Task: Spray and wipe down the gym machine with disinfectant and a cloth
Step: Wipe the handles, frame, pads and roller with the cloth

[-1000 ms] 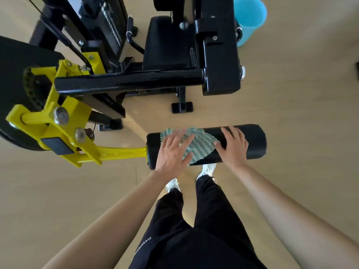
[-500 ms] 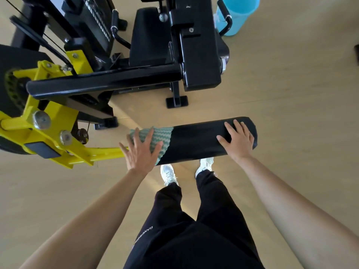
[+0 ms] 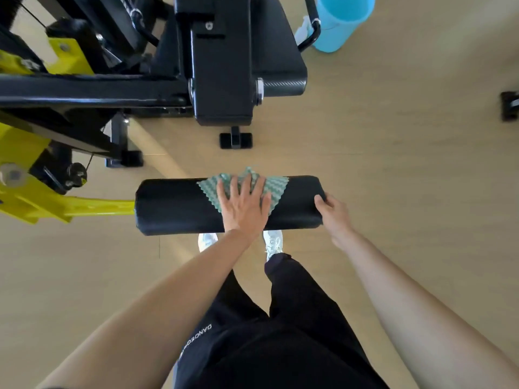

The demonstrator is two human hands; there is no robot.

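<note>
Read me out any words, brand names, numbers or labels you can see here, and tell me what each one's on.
"DANCE": white print running up the black trousers; the letters after it are too blurred to read.
Gym machine, roller pad, cloth, blue bucket: no readable text or numbers on any of them.

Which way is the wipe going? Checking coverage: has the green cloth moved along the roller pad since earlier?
Yes. The green cloth, under the left hand, slid right along the roller pad, away from the yellow arm.
</note>
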